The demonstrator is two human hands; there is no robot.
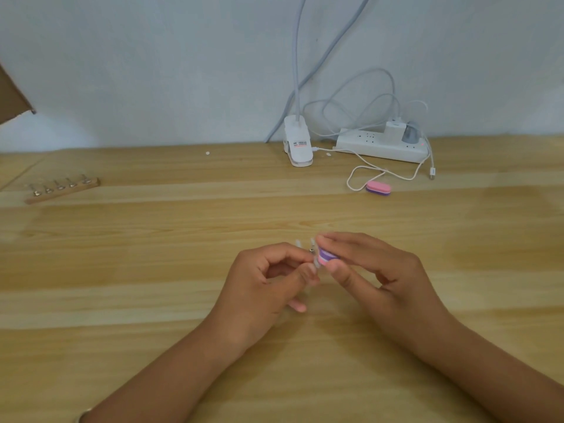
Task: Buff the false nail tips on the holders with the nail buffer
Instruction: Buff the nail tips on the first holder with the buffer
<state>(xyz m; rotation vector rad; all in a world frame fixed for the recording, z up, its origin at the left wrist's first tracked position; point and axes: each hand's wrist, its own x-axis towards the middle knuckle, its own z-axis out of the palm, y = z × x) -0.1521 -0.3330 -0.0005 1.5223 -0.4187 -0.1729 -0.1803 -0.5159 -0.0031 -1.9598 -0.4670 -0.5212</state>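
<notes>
Pale wood with long streaks of grain makes up the table (152, 300), set against a plain grey-white wall. Well in front of the white plastic lamp clamp (297, 145), the two hands meet above the table. The left hand (268, 285) is curled, thumb and forefinger pinching a small metal holder (311, 250) with translucent false nail tips (298, 242) standing up from it; the detail is blurred. The right hand (381, 270) grips the nail buffer (325, 257), a small foam block layered purple and pink, between thumb and forefinger. Its rounded end points left against the tips, and its long axis runs back into the hand, mostly hidden. In front and to the right of the clamp lies a second buffer (378, 188), oval, pink over purple, lengthwise left to right. Far to the clamp's left a wooden rack (62, 192) carries five metal holders in a slanting row. Just right of the clamp sits a white power strip (381, 146) with looping white cables (360, 175).
</notes>
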